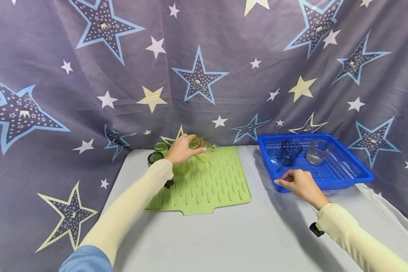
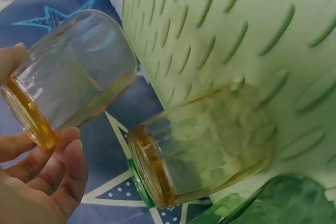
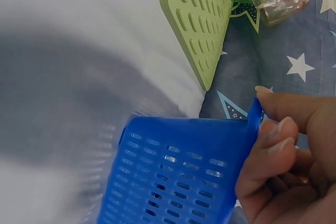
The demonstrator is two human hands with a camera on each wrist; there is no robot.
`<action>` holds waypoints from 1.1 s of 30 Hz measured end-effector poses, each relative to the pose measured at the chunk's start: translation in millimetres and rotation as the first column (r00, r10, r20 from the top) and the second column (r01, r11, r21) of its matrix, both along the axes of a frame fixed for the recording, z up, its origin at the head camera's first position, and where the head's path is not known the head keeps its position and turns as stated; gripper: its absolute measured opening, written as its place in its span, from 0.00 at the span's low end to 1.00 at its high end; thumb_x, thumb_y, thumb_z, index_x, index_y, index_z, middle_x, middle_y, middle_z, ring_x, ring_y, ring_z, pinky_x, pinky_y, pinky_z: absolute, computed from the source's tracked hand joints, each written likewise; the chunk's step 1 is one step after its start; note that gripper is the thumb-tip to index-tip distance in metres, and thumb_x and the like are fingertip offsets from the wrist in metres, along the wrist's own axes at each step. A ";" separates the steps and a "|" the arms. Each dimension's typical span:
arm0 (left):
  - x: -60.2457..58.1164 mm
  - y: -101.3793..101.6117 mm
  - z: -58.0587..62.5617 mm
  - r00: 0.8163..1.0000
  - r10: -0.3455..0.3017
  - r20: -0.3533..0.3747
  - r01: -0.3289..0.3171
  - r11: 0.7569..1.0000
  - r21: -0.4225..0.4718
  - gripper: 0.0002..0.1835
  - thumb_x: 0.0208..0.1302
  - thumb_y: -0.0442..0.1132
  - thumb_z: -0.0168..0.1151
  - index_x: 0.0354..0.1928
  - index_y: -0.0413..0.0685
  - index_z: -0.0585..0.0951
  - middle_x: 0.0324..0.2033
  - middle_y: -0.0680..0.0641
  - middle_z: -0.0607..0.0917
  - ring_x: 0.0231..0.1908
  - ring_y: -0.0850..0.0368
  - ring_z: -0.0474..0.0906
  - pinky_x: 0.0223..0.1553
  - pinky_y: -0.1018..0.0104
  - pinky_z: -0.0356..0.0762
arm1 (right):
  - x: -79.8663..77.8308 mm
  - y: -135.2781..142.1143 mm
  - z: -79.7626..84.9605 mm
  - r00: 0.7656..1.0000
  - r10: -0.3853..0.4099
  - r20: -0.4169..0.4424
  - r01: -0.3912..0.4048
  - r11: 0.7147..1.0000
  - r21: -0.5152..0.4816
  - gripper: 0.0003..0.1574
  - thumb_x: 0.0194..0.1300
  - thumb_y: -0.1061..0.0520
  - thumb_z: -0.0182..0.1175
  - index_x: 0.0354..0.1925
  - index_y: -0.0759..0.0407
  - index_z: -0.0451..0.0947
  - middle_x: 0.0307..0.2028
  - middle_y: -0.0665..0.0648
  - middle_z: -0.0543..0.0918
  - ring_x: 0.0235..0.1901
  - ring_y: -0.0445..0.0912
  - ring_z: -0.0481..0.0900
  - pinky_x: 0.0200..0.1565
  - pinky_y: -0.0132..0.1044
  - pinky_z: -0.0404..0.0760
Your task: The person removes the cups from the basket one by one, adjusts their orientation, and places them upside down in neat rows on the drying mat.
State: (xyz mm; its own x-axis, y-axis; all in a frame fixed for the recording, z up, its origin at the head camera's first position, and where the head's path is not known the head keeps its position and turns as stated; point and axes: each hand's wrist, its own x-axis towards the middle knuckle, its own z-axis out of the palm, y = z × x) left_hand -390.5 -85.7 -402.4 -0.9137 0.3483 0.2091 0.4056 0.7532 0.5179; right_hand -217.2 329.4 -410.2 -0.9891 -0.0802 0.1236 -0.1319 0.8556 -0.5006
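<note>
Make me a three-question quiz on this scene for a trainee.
1. True or false: the left hand holds a glass by its open rim.
2. Multiple choice: which hand pinches the edge of the blue basket? A) left B) right C) neither
3. Fill in the blank: in the head view, the green mat lies to the ____ of the basket.

Key:
1. False; the fingers hold its amber base.
2. B; the right hand.
3. Left.
</note>
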 end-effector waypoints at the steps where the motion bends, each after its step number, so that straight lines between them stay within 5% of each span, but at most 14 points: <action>1: -2.6 0.9 -0.4 1.000 0.011 -0.004 -0.011 1.000 -0.027 0.48 0.62 0.67 0.67 0.75 0.45 0.69 0.69 0.38 0.72 0.67 0.40 0.69 0.65 0.40 0.69 | 0.0 -0.1 -0.1 1.000 0.002 -0.003 -0.002 1.000 -0.002 0.15 0.67 0.47 0.71 0.35 0.59 0.88 0.21 0.51 0.82 0.20 0.44 0.73 0.28 0.39 0.73; 22: -44.6 26.4 -17.1 0.996 0.054 -0.071 -0.071 0.958 -0.276 0.43 0.65 0.61 0.69 0.72 0.42 0.69 0.59 0.36 0.79 0.56 0.39 0.77 0.54 0.42 0.78 | 0.1 1.6 -3.5 0.997 -0.008 -0.071 0.009 1.000 0.007 0.14 0.66 0.48 0.72 0.33 0.58 0.87 0.22 0.49 0.84 0.21 0.42 0.75 0.29 0.40 0.76; 33: -51.5 38.0 -25.7 0.998 0.022 -0.065 -0.045 0.920 -0.389 0.39 0.67 0.57 0.69 0.70 0.39 0.70 0.60 0.33 0.77 0.59 0.33 0.73 0.55 0.35 0.76 | 0.1 1.6 -2.8 0.998 -0.018 -0.064 0.018 1.000 0.008 0.13 0.66 0.49 0.72 0.31 0.56 0.87 0.19 0.47 0.80 0.19 0.43 0.73 0.29 0.40 0.75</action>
State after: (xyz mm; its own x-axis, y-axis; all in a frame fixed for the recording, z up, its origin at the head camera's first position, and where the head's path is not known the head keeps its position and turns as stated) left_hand -442.0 -47.7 -428.2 -0.9167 0.3824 0.1156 0.3970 0.9044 0.1565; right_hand -217.1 331.1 -413.0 -0.9804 -0.0638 0.1863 -0.1482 0.8621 -0.4845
